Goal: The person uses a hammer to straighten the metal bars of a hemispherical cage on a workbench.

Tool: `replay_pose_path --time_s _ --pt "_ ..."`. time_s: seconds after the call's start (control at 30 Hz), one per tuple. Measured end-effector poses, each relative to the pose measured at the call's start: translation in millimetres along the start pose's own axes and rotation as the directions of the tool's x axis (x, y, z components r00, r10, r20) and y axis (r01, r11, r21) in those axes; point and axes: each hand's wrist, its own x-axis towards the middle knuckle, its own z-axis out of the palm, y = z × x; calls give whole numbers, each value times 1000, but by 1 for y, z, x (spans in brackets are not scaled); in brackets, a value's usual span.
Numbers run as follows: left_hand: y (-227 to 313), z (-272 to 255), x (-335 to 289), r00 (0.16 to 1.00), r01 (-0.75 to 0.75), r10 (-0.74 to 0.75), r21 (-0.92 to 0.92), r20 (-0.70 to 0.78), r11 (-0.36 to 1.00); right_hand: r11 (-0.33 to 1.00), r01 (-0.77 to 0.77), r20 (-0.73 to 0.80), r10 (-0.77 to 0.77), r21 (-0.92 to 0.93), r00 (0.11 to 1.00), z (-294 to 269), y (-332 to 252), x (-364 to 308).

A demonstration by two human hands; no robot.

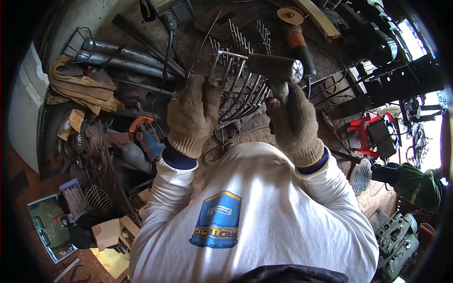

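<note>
Running sideways: hammer head [271, 67]; right hand [296, 125] gripping handle [280, 91], left hand [191, 118] holding bent rod [233, 55].

Angle grinder [297, 38] in orange and black on the far side, bit right of centre. Shiny metal pipes [123, 65] far left, crumpled tan cloth [78, 87] just nearer. Cardboard box [106, 234] near left, grey-green machine [398, 247] near right.

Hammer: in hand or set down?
In hand: the right hand is closed around the handle of the hammer, close below its head.
</note>
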Motion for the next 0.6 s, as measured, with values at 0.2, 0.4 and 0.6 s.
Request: replay_pose_path --time_s 0.2,0.4,0.6 --pt "3 6 -2 995 86 -87 26 44 996 992 74 34 -71 -105 997 -1 -8 1" --pt "-10 16 -6 853 -361 489 470 -183 806 960 47 -96 -21 278 995 -18 -26 -3" --pt "4 10 4 985 -145 157 143 -73 979 940 79 -79 -55 332 995 -10 0 -10"
